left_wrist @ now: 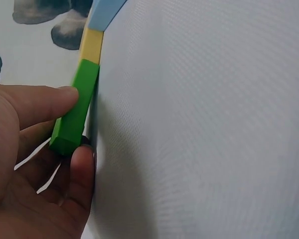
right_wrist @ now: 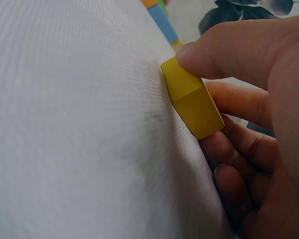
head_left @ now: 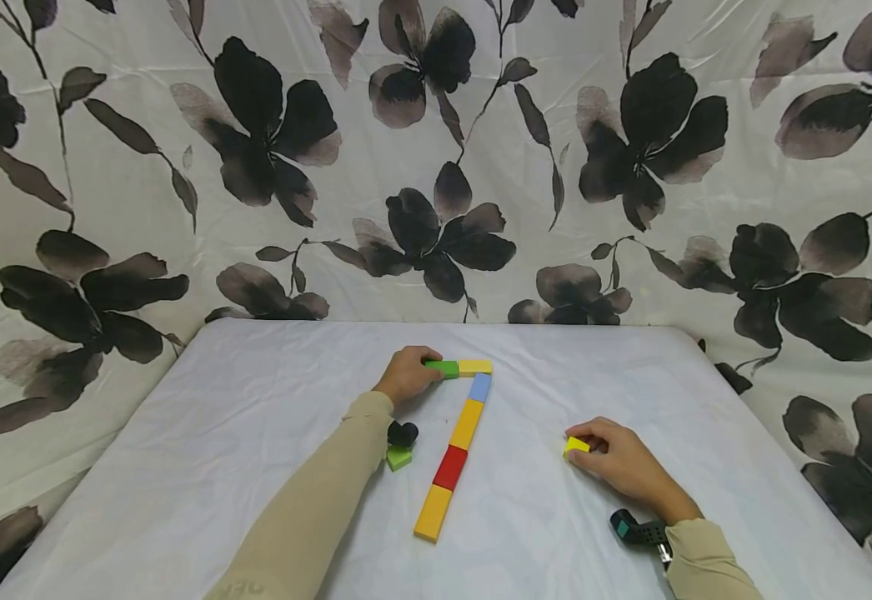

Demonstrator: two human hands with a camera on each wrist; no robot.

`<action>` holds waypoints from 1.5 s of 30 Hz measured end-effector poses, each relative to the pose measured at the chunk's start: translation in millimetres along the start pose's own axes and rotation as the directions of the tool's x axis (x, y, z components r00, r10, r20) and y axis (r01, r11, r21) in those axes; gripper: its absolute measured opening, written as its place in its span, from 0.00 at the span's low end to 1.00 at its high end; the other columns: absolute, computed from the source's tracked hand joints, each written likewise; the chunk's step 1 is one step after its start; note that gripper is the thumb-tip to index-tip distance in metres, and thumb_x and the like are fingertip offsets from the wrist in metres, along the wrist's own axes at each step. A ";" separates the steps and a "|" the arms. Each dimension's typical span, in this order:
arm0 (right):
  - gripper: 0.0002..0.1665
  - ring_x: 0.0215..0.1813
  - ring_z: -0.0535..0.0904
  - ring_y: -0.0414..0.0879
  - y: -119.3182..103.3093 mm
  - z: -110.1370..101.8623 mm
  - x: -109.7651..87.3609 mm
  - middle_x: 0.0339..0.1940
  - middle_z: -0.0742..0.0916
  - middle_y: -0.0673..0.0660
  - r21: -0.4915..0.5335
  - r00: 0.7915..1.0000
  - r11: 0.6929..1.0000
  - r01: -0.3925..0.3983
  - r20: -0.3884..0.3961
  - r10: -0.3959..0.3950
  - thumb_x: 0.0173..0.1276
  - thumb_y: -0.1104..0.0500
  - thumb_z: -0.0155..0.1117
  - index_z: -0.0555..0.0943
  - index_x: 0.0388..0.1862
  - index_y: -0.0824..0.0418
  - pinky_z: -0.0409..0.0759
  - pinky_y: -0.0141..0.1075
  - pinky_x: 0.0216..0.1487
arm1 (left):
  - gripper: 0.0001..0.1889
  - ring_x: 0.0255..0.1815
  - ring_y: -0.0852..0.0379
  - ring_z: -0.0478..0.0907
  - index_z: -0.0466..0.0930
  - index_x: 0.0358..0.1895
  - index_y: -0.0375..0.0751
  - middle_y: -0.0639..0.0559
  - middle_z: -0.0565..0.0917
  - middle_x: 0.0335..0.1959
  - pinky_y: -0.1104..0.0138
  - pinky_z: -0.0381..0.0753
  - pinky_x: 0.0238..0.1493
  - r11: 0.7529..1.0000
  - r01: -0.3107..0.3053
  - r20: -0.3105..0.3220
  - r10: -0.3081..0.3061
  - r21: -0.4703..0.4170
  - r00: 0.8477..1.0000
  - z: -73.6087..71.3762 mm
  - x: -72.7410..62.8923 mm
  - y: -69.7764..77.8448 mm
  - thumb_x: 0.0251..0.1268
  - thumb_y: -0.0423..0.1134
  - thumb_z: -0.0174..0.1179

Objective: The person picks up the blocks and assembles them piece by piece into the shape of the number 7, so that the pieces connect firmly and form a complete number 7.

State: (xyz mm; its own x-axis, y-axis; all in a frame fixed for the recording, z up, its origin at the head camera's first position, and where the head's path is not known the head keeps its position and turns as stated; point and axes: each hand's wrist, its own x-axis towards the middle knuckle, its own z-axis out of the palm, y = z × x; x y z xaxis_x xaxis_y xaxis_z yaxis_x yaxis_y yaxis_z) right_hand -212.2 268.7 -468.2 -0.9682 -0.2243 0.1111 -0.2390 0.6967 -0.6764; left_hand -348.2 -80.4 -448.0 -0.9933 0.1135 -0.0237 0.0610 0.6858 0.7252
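At the far end of the table my left hand (head_left: 409, 373) grips a green block (left_wrist: 79, 107) between thumb and fingers. That block lies end to end with a yellow block (head_left: 475, 367). A slanting row runs from there toward me: a light blue block (head_left: 480, 387), an orange-yellow block (head_left: 467, 425), a red block (head_left: 450, 467) and another orange-yellow block (head_left: 433, 513). Off to the right, my right hand (head_left: 623, 457) pinches a short bright yellow block (right_wrist: 194, 99), thumb on one side and fingers on the other, close over the cloth.
A light green block (head_left: 398, 458) lies beside my left forearm, partly hidden by the sleeve. Black wrist devices (head_left: 634, 527) sit at both wrists. White cloth (head_left: 526, 517) covers the table, and a floral curtain (head_left: 541, 167) hangs behind its back edge.
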 end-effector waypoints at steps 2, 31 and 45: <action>0.19 0.41 0.76 0.44 0.1 0.2 -0.3 0.43 0.83 0.46 -0.001 1.000 1.000 0.005 0.001 -0.005 0.63 0.51 0.75 0.85 0.52 0.53 0.76 0.33 0.41 | 0.17 0.55 0.49 0.75 0.84 0.57 0.39 0.46 0.82 0.56 0.57 0.74 0.62 1.000 0.001 0.003 -0.001 0.005 1.000 0.1 -0.1 0.1 0.65 0.36 0.67; 0.19 0.41 0.76 0.44 -3.8 -3.2 0.2 0.44 0.84 0.47 0.018 1.000 1.000 0.020 -0.001 -0.020 0.64 0.50 0.74 0.86 0.52 0.55 0.76 0.33 0.42 | 0.18 0.58 0.48 0.75 0.83 0.58 0.37 0.45 0.81 0.59 0.56 0.72 0.64 0.993 -0.054 -0.004 0.055 0.105 0.998 -1.0 -0.9 2.8 0.67 0.36 0.65; 0.19 0.41 0.75 0.44 -4.3 -2.4 -0.7 0.43 0.83 0.47 0.031 1.000 0.999 0.020 -0.001 -0.020 0.64 0.50 0.74 0.85 0.52 0.55 0.75 0.33 0.41 | 0.19 0.61 0.48 0.75 0.82 0.60 0.36 0.44 0.80 0.60 0.56 0.71 0.65 0.990 -0.056 0.004 0.056 0.132 0.998 0.7 -0.6 2.4 0.68 0.36 0.64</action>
State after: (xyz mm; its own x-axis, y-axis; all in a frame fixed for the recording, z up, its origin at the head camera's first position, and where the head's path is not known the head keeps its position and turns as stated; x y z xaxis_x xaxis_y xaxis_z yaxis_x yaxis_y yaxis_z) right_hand -210.6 267.5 -463.7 -0.9633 -0.2376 0.1248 -0.2557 0.6710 -0.6960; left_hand -347.4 -78.3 -446.7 -0.9879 0.1543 0.0138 0.1286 0.7673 0.6283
